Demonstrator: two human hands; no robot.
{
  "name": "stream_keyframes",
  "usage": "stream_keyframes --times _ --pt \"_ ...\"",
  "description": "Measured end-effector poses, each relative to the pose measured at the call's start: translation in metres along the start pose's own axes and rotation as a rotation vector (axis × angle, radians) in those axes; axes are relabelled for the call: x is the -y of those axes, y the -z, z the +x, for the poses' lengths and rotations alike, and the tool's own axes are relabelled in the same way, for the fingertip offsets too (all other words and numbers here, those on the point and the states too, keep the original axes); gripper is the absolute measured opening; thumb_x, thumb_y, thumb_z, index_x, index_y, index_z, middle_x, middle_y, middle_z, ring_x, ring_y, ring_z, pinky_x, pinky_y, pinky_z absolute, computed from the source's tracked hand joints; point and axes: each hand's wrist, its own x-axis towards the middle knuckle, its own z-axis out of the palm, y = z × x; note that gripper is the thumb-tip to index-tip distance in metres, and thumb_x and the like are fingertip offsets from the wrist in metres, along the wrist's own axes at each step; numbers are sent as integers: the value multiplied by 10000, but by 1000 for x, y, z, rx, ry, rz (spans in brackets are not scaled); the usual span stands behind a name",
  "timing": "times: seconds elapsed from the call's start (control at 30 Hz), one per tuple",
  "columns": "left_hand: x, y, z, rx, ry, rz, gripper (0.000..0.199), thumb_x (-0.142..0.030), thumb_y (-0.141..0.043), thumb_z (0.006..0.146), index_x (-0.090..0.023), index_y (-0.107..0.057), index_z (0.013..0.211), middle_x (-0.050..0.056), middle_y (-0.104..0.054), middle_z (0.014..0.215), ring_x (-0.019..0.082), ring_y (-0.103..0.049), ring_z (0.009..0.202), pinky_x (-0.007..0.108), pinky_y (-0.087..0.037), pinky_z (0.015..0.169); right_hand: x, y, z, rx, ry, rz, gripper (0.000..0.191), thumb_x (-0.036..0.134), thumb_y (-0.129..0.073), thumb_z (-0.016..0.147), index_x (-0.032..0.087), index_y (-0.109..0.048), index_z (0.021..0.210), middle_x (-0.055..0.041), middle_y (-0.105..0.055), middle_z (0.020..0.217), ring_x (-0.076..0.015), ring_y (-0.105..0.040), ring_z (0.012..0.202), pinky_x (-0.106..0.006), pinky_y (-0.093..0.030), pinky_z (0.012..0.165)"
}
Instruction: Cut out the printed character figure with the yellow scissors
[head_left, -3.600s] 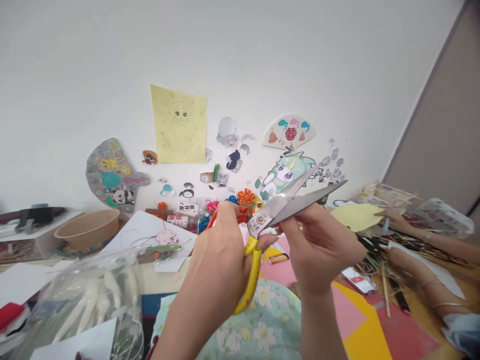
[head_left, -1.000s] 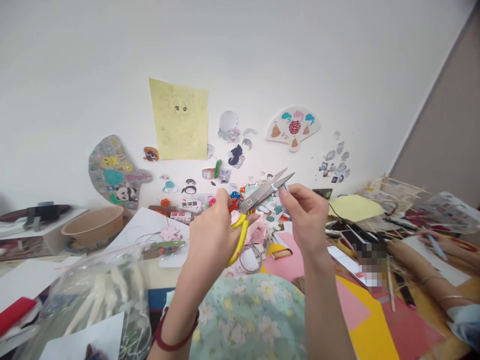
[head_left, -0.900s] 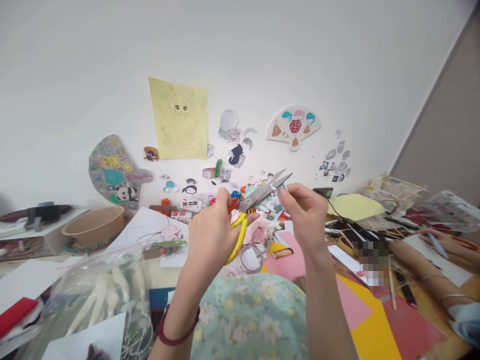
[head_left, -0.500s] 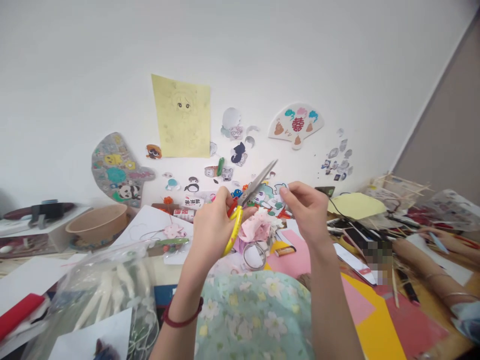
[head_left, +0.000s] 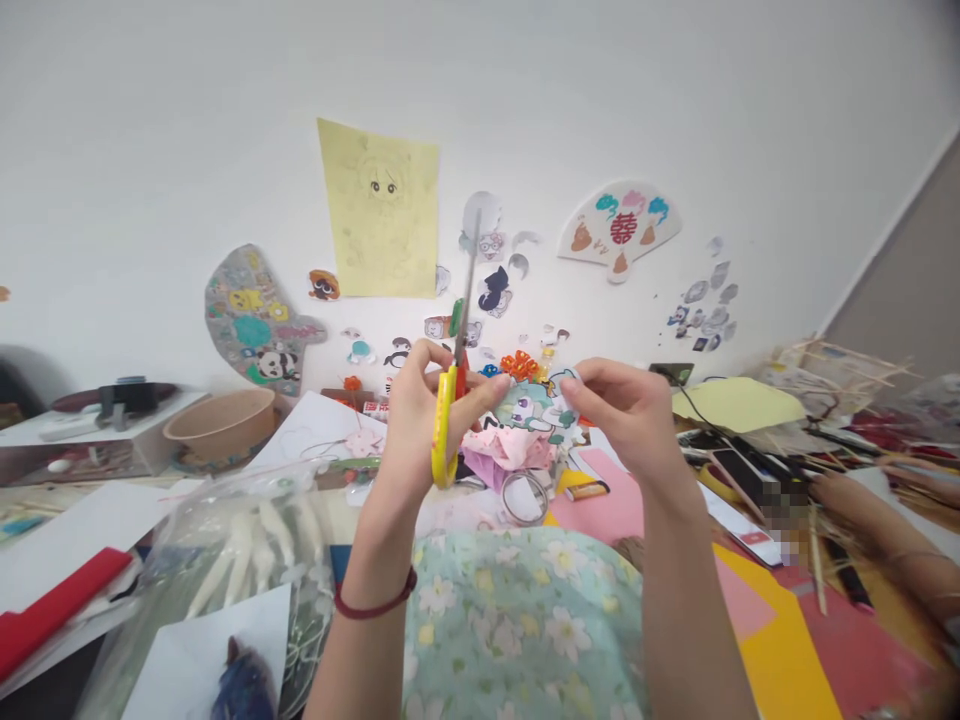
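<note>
My left hand (head_left: 411, 425) is closed round the yellow-handled scissors (head_left: 443, 440), whose blades point up and look closed together. A paper cutout (head_left: 531, 408) of a cartoon figure with mint-green hair is pinched at its right edge between the thumb and fingers of my right hand (head_left: 630, 410). The tip of my left thumb reaches the cutout's left edge; whether it grips or only touches there I cannot tell. Crumpled pink fabric (head_left: 517, 450) lies just beneath the cutout, with a roll of clear tape (head_left: 525, 498) below it.
Stickers and a yellow drawing (head_left: 381, 225) hang on the white wall. At left are a brown bowl (head_left: 221, 425) and a plastic bag (head_left: 247, 520) of white hand shapes. Coloured paper (head_left: 780, 640) and a phone (head_left: 739, 525) lie at right, beside another person's arm (head_left: 877, 530).
The scissors have swung from leaning right to nearly upright. My left thumb has come across to the cutout, which now faces me more fully. The view has shifted slightly.
</note>
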Motion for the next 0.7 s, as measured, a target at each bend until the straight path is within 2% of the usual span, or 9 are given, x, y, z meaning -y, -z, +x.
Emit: stream_keyframes --times 0.07,0.17,0.27,0.37,0.6,0.7 --pt "-4 -1 -2 36 -1 -43 449 -344 -853 713 -236 -437 841 -78 -637 687 70 -538 504 194 -442 492 3 -4 0 -25 12 20 230 347 -776 841 191 -692 693 26 -569 631 -93 -497 581 -232 -415 541" --pt "-4 -3 -3 18 -51 -75 450 -293 -865 687 -229 -451 848 -80 -623 689 72 -569 549 179 -449 514 7 -11 0 -111 -8 90 195 354 -790 826 204 -729 718 21 -612 643 -102 -533 585 -227 -435 520" --pt "-3 -6 -4 -37 -83 -68 438 -313 -851 705 -232 -449 860 -74 -631 711 73 -578 531 185 -454 501 11 -18 -1 -176 -65 203 119 341 -819 798 228 -783 804 4 -704 738 -117 -601 642 -230 -485 552" --pt "-4 -10 -6 -68 -99 -41 432 -360 -834 740 -238 -439 865 -65 -649 725 80 -587 523 194 -464 498 16 -24 -3 -216 -88 259 105 319 -840 777 228 -797 808 -8 -746 779 -128 -647 691 -247 -534 630" --pt "-9 -20 -15 -206 -286 59 451 -446 -815 784 -238 -428 884 -58 -606 706 107 -616 635 222 -508 608 22 -30 -7 -516 24 158 170 341 -826 783 196 -754 836 15 -660 695 -114 -575 628 -236 -467 551" --pt "-13 -25 -21 -168 -305 74 507 -491 -838 742 -242 -429 910 -45 -602 745 127 -613 666 248 -506 620 25 -27 -7 -630 40 130 204 357 -824 776 188 -731 841 24 -624 661 -112 -541 594 -242 -449 531"
